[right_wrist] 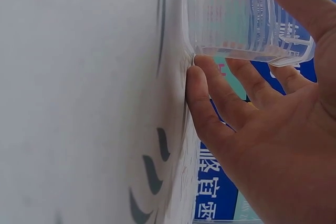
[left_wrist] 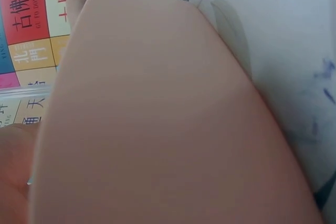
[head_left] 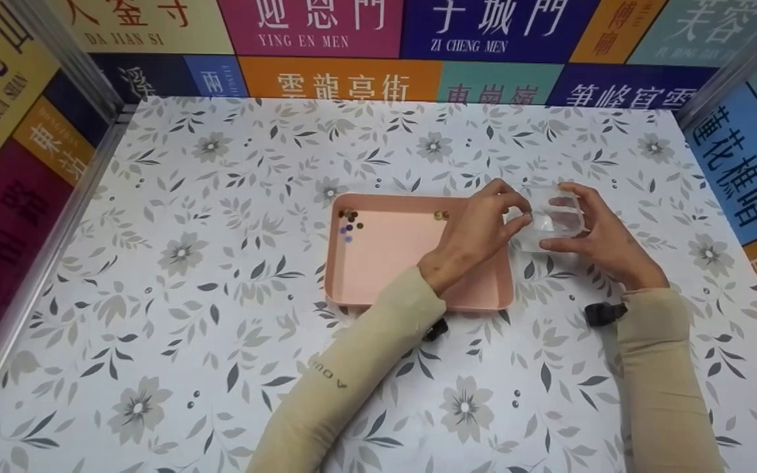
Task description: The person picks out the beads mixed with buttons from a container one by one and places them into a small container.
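Observation:
Above the right part of a pink rectangular tray (head_left: 385, 299), my left hand (head_left: 477, 230) reaches across with bent fingers. Its thumb and index fingertips come together at the left edge of a clear plastic container (head_left: 552, 213); I cannot tell what is between them. My right hand (head_left: 605, 233) holds this container from the right, thumb on the near side and fingers on the far side. Ribbed see-through walls show on the container (right_wrist: 247, 19) in the right wrist view. The tray's wall (left_wrist: 157, 103) fills most of the left wrist view.
Small dark, gold and blue beads (head_left: 350, 223) lie in the tray's far left corner. Gold-coloured beads (head_left: 441, 215) lie near its far wall, beside the left hand. A floral cloth (head_left: 181, 253) covers the table, and lettered panels (head_left: 326, 39) stand along its back and sides.

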The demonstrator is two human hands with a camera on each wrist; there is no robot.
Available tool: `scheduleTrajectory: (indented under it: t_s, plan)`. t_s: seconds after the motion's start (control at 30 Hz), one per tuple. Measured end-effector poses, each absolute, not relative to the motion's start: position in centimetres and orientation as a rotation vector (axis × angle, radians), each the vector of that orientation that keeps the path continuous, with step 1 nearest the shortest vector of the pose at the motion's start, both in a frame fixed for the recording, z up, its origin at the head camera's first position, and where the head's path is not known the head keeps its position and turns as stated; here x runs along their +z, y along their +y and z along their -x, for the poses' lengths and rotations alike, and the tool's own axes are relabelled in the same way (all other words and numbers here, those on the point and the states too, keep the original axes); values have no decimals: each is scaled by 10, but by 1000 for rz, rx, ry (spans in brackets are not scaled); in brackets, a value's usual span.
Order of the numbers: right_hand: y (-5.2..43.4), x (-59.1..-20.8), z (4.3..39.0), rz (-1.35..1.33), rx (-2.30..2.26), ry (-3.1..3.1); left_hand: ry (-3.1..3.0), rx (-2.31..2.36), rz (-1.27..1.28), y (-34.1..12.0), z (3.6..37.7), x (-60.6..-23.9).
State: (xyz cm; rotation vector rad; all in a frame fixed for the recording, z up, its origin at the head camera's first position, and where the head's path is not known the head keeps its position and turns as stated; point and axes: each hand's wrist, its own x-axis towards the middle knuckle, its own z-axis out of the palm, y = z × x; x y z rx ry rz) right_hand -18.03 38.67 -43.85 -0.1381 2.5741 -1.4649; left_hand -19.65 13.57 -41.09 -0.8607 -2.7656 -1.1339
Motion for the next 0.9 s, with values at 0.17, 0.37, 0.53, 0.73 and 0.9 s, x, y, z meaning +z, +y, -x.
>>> scheduleTrajectory:
  t_s: [0.17,0.37,0.53,0.73,0.9]
  plan:
    - [388,-438,180,149,-1459,2582,-2779,-1141,883,142,196,-412]
    - [389,-439,180,169,-1472,2590,-2766,-1097,914,147,197,-415]
    - [388,-440,180,170,-1483,2587,-2773,-1038,894,149,198,-420]
    - [387,-440,182,170,-1489,2579,-2784,-1065,879,149,199,-422]
    - [388,-441,182,149,-1477,2575,-2787,-1067,886,149,199,-423]
